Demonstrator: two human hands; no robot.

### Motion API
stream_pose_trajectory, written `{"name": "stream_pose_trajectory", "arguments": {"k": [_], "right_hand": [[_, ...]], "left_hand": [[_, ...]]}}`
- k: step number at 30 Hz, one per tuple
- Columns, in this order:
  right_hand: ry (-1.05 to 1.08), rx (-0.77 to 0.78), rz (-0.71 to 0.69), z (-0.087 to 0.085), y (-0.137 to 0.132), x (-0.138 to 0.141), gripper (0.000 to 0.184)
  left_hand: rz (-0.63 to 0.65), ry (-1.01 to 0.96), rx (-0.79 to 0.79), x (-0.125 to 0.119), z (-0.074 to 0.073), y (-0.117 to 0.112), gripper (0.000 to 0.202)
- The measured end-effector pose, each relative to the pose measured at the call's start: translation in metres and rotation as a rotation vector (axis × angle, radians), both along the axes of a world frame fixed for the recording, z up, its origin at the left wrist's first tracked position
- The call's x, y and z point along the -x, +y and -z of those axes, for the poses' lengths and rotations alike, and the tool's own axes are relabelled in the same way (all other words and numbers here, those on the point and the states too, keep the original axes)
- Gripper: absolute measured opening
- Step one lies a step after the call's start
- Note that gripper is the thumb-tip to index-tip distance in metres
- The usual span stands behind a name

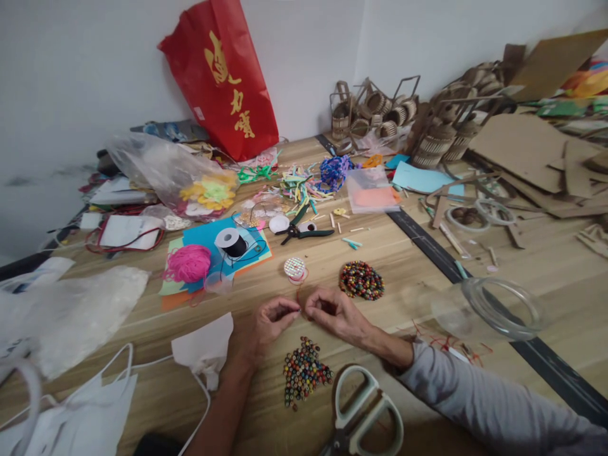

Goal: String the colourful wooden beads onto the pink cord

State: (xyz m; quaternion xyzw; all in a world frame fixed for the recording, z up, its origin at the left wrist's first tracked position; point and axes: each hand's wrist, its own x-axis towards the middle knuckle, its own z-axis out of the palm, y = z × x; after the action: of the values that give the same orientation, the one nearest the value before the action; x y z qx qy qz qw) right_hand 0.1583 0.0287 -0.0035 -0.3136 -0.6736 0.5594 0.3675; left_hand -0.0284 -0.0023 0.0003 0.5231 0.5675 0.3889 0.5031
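My left hand (274,322) is closed in a pinch, with a small dark bead just showing at its fingertips. Facing it almost tip to tip, my right hand (335,311) pinches a thin red thread (298,292). That thread leads up to a shiny spool (295,269) just beyond my hands. Below them lies a loose pile of multicoloured wooden beads (305,373). A coiled string of similar beads (361,280) rests beyond my right hand. Part of the thread is hidden by my fingers.
Scissors with pale handles (363,405) lie near the front edge. Pink yarn (187,263) and a black thread spool (231,242) sit on coloured paper. Cutting pliers (304,232) are farther back. A clear tubing coil (503,308) lies right; a red bag (228,82) stands behind.
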Motion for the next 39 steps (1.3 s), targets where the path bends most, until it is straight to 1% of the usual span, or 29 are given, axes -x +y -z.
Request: {"name": "stream_pose_trajectory", "arguments": {"k": [6, 13, 22, 30, 34, 39], "right_hand": [[-0.047, -0.015, -0.006, 0.0008, -0.0007, -0.0007, 0.020], [-0.081, -0.028, -0.023, -0.0011, -0.0011, -0.0019, 0.020], [-0.057, -0.025, -0.014, 0.0023, -0.0012, -0.0009, 0.020], [-0.063, -0.021, -0.023, 0.0000, -0.0010, -0.0009, 0.020], [-0.069, -0.039, -0.012, 0.0002, -0.0005, -0.0008, 0.020], [-0.086, -0.051, -0.019, 0.0003, 0.0000, -0.0008, 0.018]], "left_hand": [[-0.003, -0.023, -0.001, 0.0003, 0.0016, 0.0007, 0.014], [0.005, -0.002, -0.024, 0.0019, 0.0009, 0.0010, 0.019], [0.033, -0.012, -0.036, 0.0034, 0.0044, 0.0014, 0.020], [0.037, -0.019, -0.012, 0.0029, 0.0028, 0.0009, 0.017], [0.045, -0.001, -0.031, 0.0029, 0.0031, 0.0011, 0.017], [0.051, -0.022, -0.051, 0.0026, 0.0030, 0.0012, 0.016]]}}
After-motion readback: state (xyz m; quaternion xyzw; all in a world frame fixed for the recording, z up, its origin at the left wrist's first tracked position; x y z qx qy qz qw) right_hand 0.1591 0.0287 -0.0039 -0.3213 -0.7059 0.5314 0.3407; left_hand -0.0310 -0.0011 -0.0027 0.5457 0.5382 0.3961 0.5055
